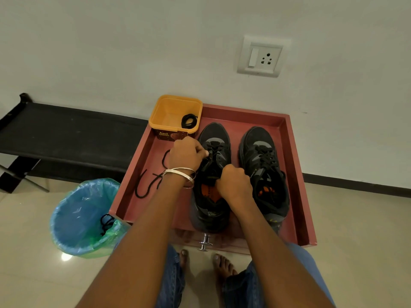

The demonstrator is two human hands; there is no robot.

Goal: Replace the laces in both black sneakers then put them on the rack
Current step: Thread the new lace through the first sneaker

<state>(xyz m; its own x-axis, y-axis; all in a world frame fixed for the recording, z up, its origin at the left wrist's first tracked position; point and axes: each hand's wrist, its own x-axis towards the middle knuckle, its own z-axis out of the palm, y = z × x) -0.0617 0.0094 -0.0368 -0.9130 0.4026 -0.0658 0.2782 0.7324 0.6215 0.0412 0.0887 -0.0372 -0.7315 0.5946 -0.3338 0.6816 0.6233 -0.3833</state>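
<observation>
Both grips were narrow, the left hand (185,154) pinching the black lace (148,182) and the right hand (233,185) curled at the tongue of the left sneaker (212,165) in the red tray (298,174) (the lace looked limp and light, best held near its stiff tip).

black sneakers (213,174) (orange insoles), yellow tub (175,114)

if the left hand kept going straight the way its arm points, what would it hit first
Probably the yellow tub at the far left of the red tray; the left hand points up toward it from the left sneaker. Depth is unclear.
</observation>
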